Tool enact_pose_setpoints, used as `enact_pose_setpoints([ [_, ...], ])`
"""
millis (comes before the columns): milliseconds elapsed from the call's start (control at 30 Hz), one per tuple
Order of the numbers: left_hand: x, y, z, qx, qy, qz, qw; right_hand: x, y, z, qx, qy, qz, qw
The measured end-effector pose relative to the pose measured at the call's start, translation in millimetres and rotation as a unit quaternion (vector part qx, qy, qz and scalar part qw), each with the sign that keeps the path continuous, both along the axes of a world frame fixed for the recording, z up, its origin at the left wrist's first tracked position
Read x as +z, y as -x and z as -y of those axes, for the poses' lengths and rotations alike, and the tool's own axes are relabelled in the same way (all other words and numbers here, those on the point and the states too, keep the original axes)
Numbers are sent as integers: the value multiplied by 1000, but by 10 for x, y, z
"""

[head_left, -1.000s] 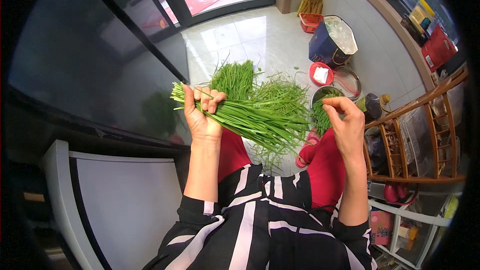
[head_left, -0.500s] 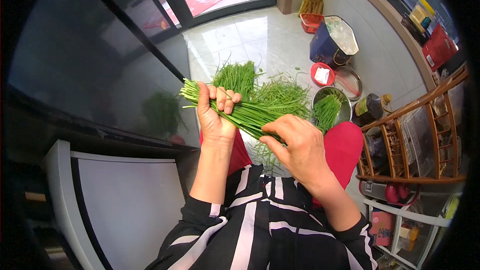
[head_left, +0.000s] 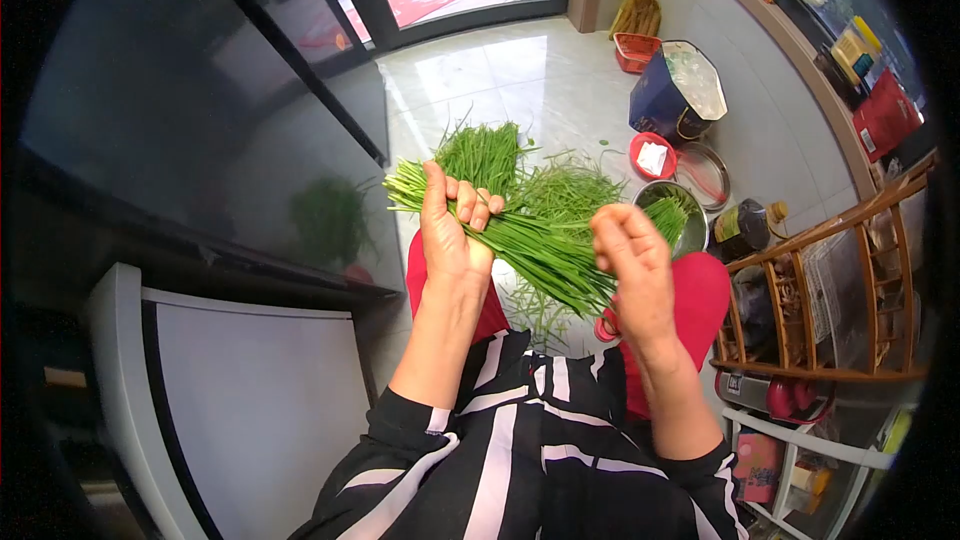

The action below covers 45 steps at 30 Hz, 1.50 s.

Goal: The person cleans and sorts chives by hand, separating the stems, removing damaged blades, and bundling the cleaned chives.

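A bundle of long green stalks [head_left: 545, 252] lies across my left hand [head_left: 455, 220], whose fingers are wrapped round it near the pale cut ends. The leafy ends point down to the right. My right hand [head_left: 635, 255] is beside those leafy ends, thumb and fingertips pinched together; anything between them is too small to make out. On the floor behind the bundle are an upright-looking pile of green stalks [head_left: 480, 152] and a looser, tangled pile [head_left: 568, 188]. More green stalks [head_left: 668, 218] rest in a metal bowl [head_left: 697, 232] at the right.
Right of the piles stand a red bowl [head_left: 640, 145] with something white, a metal dish [head_left: 715, 162], a dark bottle [head_left: 745, 228] and a blue box [head_left: 655, 95]. A wooden rack [head_left: 790, 305] is at the right, a white cabinet [head_left: 265, 400] at the lower left.
My right hand went in to the bundle's leafy part, then drew back up and right. My left hand and its bundle have shifted right. The view has shifted slightly.
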<state>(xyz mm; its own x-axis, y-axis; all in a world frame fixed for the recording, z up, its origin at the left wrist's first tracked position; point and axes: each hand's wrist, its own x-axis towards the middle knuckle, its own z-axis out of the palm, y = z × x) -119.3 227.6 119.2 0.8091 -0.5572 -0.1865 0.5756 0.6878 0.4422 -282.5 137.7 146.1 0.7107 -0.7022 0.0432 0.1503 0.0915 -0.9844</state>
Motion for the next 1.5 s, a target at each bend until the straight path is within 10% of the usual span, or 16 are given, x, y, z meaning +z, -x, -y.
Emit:
enact_pose_setpoints([
  [433,-84,-8,6,-43,82,-8,996,-18,255,550,-98,535,-175,821],
  [567,-74,29,46,-48,76,12,996,276,147,238,-54,386,-136,911],
  [1000,7,289,107,-92,48,89,991,210,-138,-58,-11,530,-142,836],
  [1500,13,363,112,-75,-24,124,989,274,-135,-62,-4,414,-189,890],
])
